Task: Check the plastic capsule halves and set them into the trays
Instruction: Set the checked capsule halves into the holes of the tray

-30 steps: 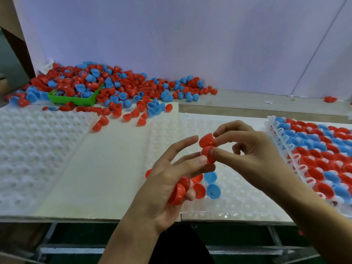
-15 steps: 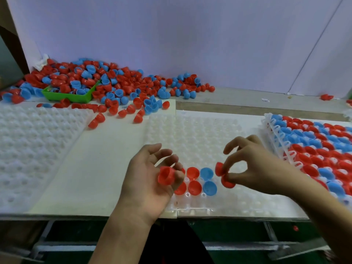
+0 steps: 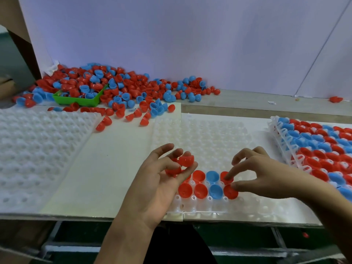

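Note:
A clear white dimpled tray [image 3: 209,140] lies in front of me, with several red and blue capsule halves [image 3: 200,190] seated in two rows near its front edge. My left hand [image 3: 158,187] hovers over the tray's front left corner and holds two red capsule halves [image 3: 185,161] in its curled fingertips. To the right, my right hand [image 3: 262,174] is low over the tray. Its index fingertip presses a red half [image 3: 224,178] in the upper row, and its thumb touches another red half [image 3: 230,193] in the row below.
A big pile of loose red and blue halves [image 3: 123,88] lies at the back left around a green bin [image 3: 76,101]. An empty dimpled tray [image 3: 38,149] sits on the left. Filled trays [image 3: 323,145] are stacked on the right. One stray red half [image 3: 336,99] lies far right.
My right hand came down from mid-air with two red halves and now has them in tray cells beside the blue ones. My left hand sank toward the tray, still holding red halves.

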